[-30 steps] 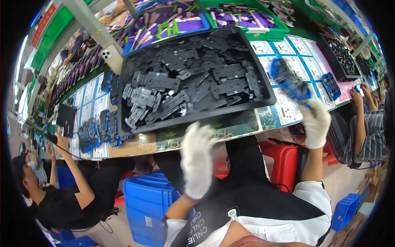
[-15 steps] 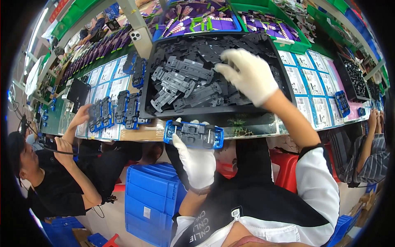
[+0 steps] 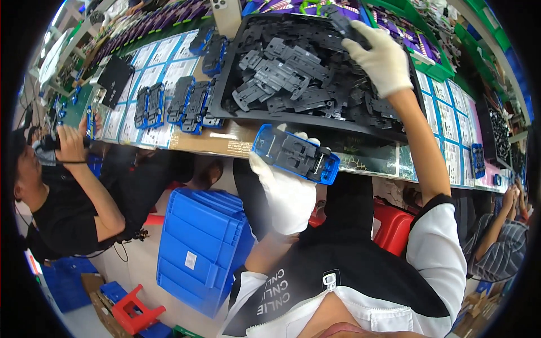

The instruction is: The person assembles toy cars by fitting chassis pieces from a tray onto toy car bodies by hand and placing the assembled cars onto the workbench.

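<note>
Right, blue toy car (image 3: pixel 296 153) near centre of frame, just above the left hand (image 3: pixel 288 197) and cradled in it, underside up. To the lower left of the right hand (image 3: pixel 383 63), well apart from it, and below the front wall of the black tray (image 3: pixel 338 125). Long axis on a slant, upper left down to lower right. Left hand nearer, in contact; right hand in upper right of frame, over the tray's right part, forearm passing to the right of the car.

Left hand: white glove, half curled around the car, thumb along its left end, fingertips peeking over the upper edge. Right hand: white glove, thumb and fingers bent with a small gap, dark grey plate (image 3: pixel 340 22) apparently pinched at the tips; blurred, exact contact hard to tell. Plate up at top of frame, also sloping down to the right.

Look of car: blue edge around a dark grey moulded underside, wheels visible toward right end, left end glossier and bluer. Left wheels: cannot tell. Nearby: loose dark parts (image 3: pixel 287 70) heaped in tray, more blue cars (image 3: pixel 191 102) in upper left.
</note>
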`<state>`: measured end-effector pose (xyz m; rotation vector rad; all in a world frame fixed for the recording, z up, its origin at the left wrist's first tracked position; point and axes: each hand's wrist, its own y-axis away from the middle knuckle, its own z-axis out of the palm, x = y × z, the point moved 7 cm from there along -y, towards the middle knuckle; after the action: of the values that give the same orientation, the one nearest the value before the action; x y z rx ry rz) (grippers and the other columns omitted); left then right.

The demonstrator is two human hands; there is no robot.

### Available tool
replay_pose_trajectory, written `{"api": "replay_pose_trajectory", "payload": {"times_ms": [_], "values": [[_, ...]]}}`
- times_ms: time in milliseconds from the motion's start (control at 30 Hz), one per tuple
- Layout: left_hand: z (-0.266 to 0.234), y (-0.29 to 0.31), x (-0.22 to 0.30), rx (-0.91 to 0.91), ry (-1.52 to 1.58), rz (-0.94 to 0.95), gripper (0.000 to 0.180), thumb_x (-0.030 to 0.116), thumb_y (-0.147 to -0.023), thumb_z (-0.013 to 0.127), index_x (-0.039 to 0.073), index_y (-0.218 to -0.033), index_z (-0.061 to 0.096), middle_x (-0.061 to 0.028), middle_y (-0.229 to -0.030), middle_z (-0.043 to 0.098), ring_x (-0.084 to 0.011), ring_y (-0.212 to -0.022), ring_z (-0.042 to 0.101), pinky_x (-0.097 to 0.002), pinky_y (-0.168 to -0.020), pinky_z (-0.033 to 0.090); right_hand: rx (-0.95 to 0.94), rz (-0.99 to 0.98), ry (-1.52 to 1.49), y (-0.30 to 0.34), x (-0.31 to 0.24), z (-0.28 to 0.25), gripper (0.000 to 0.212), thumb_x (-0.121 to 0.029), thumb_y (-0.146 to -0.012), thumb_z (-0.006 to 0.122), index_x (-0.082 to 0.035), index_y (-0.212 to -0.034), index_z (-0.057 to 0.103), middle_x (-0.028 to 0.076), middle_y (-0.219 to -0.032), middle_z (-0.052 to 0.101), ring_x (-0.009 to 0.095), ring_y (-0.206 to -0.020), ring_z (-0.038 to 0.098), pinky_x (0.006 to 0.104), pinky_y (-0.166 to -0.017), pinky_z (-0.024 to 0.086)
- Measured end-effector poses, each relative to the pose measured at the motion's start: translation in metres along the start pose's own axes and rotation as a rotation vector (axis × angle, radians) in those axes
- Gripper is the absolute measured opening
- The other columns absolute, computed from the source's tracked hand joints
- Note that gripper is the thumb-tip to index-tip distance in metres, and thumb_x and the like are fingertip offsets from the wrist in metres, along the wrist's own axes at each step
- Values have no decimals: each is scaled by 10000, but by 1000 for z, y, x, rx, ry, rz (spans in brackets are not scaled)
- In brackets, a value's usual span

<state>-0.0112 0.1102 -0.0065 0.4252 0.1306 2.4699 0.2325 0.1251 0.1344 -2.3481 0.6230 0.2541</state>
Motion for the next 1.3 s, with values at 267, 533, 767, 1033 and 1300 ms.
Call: {"api": "replay_pose_trajectory", "payload": {"times_ms": [267,533,767,1033,1300], "values": [[-3,-2,0,-1,-94,88,815,756,-916,410,86,-1373,499,-129,-1211,609,-272,-1103,573,-404,-1003,441,-293,-385,-227,152,-106,-37,557,-251,-708,800,-156,-1224,614,104,-1084,630,304,-878,670,384,-679,570],[1,5,-5,9,-179,128,667,613,-1016,358,63,-1371,484,-117,-1203,611,-239,-1120,574,-386,-1017,436,-390,-357,-224,160,-105,-14,518,-250,-704,802,-172,-1181,615,104,-1094,602,303,-910,657,389,-678,573],[12,0,10,24,-338,209,401,176,-1005,584,90,-1364,427,-69,-1185,580,-154,-1077,574,-323,-954,474,-445,-350,-335,158,-91,-2,536,-281,-769,774,-126,-1253,604,158,-1176,583,355,-1025,622,396,-799,559],[-1,-8,12,84,-273,290,360,289,-990,604,24,-1227,549,-97,-1101,620,-231,-1030,609,-386,-930,513,-612,656,-1527,198,-63,36,581,-164,-909,717,-23,-1410,459,82,-1261,575,160,-1145,550,301,-948,484],[14,-1,18,57,-355,340,361,278,-984,609,55,-1249,510,-110,-1082,625,-226,-1004,642,-372,-899,522,-494,600,-1636,204,-72,29,607,-69,-893,711,-6,-1431,436,93,-1389,530,189,-1241,511,354,-1085,398]]}}
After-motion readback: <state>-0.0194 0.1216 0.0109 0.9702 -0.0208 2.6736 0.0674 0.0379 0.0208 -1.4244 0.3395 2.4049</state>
